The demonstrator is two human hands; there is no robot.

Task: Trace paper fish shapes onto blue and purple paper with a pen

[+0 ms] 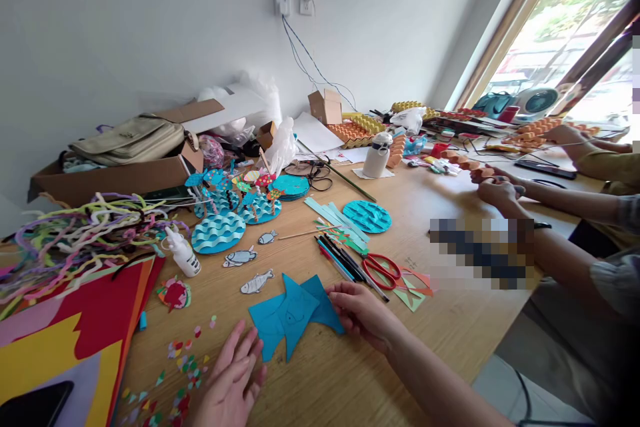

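Blue paper pieces [296,312] lie overlapped in front of me, with a fish outline and eye drawn in pencil on the middle one. My right hand [361,312] pinches the right-hand edge of this blue paper between thumb and fingers. Beside the lower left corner is my left hand [231,373], its fingers apart and nothing in it. Three grey paper fish, the nearest a striped one [257,281], sit just beyond. Red-handled scissors [381,270] rest ahead of my right hand, by several pens [345,259].
Left are coloured paper sheets [100,327], paper scraps [189,367], a glue bottle [183,252] and pipe cleaners [95,230]. Blue wave-covered discs [219,233] stand behind. A white bottle [377,157] is further back. At right, co-workers' hands [500,190] handle egg-carton pieces.
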